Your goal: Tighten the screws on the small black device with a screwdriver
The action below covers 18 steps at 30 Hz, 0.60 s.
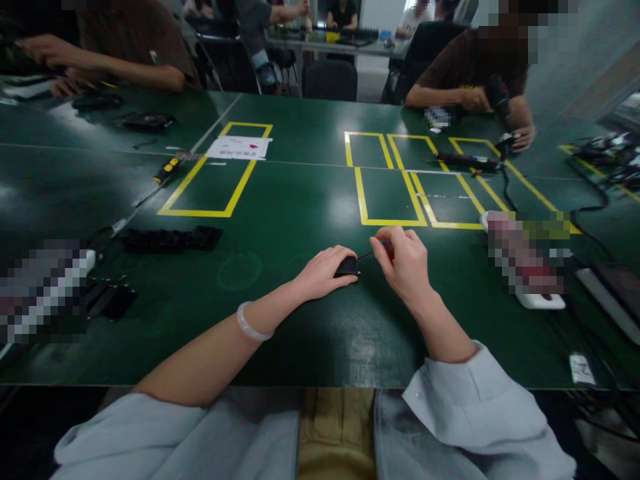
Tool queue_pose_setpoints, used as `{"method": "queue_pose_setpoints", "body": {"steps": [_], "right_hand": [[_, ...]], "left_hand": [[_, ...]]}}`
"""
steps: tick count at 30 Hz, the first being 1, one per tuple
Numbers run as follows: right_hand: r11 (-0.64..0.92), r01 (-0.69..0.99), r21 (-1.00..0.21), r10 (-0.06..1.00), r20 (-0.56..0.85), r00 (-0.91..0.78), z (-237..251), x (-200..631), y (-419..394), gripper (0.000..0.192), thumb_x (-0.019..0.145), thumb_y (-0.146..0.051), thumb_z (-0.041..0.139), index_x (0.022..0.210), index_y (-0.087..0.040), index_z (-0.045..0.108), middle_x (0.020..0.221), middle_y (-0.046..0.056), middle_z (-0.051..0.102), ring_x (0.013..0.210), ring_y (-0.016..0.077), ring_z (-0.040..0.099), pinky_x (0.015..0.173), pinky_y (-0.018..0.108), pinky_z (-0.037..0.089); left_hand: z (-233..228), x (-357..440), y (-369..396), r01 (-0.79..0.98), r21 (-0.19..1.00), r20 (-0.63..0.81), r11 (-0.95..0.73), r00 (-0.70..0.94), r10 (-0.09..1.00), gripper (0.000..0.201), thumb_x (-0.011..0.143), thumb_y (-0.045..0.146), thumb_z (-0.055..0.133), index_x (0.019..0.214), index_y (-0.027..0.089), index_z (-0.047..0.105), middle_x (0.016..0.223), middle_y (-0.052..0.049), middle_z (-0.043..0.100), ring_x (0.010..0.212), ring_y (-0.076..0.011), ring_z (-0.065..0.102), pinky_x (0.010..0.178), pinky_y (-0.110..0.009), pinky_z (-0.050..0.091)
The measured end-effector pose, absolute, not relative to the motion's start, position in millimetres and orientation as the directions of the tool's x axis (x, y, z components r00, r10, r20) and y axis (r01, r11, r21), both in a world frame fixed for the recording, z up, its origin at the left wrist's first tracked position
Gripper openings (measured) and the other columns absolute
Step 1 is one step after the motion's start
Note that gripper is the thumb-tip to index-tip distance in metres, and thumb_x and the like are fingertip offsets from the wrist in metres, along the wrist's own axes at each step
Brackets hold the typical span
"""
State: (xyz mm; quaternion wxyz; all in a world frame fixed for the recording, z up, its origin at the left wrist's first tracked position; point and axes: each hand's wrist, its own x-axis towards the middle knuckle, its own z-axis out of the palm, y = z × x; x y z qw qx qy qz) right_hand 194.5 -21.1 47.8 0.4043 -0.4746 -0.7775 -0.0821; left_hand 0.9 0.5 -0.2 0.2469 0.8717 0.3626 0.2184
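Note:
On the green table (320,333) in front of me, my left hand (325,270) is closed around a small black block-like part (346,267) and holds it against the tabletop. Just to the right, my right hand (403,260) is closed on a thin dark rod (365,255), which slants down to the left and reaches the black part. Most of what the right hand grips is hidden by the fingers, so its exact kind does not show. A small shiny spot is visible at the part's lower right corner.
Left of me lie a row of black parts (173,239), a yellow-and-black screwdriver (167,171) and dark strips (111,298). A power strip (525,263) lies right, near a black electric screwdriver (467,161) with its cord. Yellow tape (195,213) marks rectangles. Co-workers sit opposite.

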Motion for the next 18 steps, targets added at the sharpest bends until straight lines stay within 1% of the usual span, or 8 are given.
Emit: {"method": "queue_pose_setpoints", "body": {"steps": [2,5,9,13,15,18], "right_hand": [[0.556,0.794,-0.246,0.653,0.72,-0.234,47.7,194.0,-21.1,0.008,0.092,-0.024,0.047,0.09,-0.022,0.054,0.069,-0.001,0.06,0.06,0.0139,0.05,0.063,0.028,0.037],[0.575,0.789,-0.217,0.628,0.735,-0.256,47.2,193.6,-21.3,0.009,0.091,-0.019,0.047,0.095,-0.021,0.054,0.074,0.0,0.063,0.063,0.0142,0.052,0.066,0.029,0.038],[0.555,0.8,-0.228,0.651,0.717,-0.248,47.8,194.2,-21.9,0.009,0.092,-0.023,0.047,0.095,-0.021,0.055,0.074,0.0,0.063,0.063,0.0144,0.052,0.067,0.029,0.039],[0.555,0.799,-0.233,0.649,0.722,-0.24,48.5,195.0,-22.0,0.01,0.092,-0.03,0.051,0.089,-0.021,0.055,0.067,-0.002,0.059,0.06,0.0138,0.05,0.064,0.029,0.038],[0.557,0.796,-0.236,0.646,0.726,-0.237,47.9,195.3,-21.6,0.01,0.092,-0.03,0.051,0.087,-0.021,0.054,0.065,-0.002,0.058,0.058,0.0136,0.049,0.063,0.028,0.037],[0.553,0.798,-0.239,0.651,0.722,-0.235,46.4,195.4,-20.7,0.008,0.093,-0.026,0.049,0.091,-0.022,0.055,0.069,-0.001,0.061,0.06,0.014,0.05,0.063,0.029,0.038]], "left_hand": [[-0.9,0.8,0.5,0.529,0.585,0.201,-0.614,0.64,0.742,0.036,0.086,0.038,0.063,0.116,0.023,0.052,0.116,-0.007,0.059,0.108,-0.0249,0.056,0.095,-0.041,0.045],[-2.0,0.8,0.7,0.528,0.582,0.204,-0.619,0.642,0.739,0.036,0.086,0.037,0.063,0.116,0.023,0.052,0.115,-0.007,0.059,0.107,-0.0248,0.056,0.095,-0.041,0.045],[-2.7,1.0,0.9,0.519,0.583,0.217,-0.625,0.642,0.735,0.036,0.085,0.037,0.063,0.116,0.023,0.052,0.115,-0.007,0.059,0.107,-0.0247,0.056,0.094,-0.041,0.045],[-2.7,0.6,1.1,0.518,0.585,0.216,-0.624,0.642,0.735,0.035,0.084,0.036,0.064,0.115,0.023,0.052,0.115,-0.007,0.06,0.107,-0.0249,0.056,0.094,-0.041,0.045],[-2.6,0.1,1.3,0.514,0.591,0.215,-0.622,0.643,0.735,0.037,0.084,0.035,0.065,0.116,0.023,0.052,0.116,-0.007,0.059,0.108,-0.025,0.056,0.094,-0.041,0.044],[-2.6,-0.2,1.4,0.512,0.599,0.211,-0.616,0.641,0.738,0.038,0.083,0.035,0.065,0.117,0.024,0.052,0.117,-0.006,0.059,0.109,-0.0251,0.056,0.095,-0.042,0.044]]}}
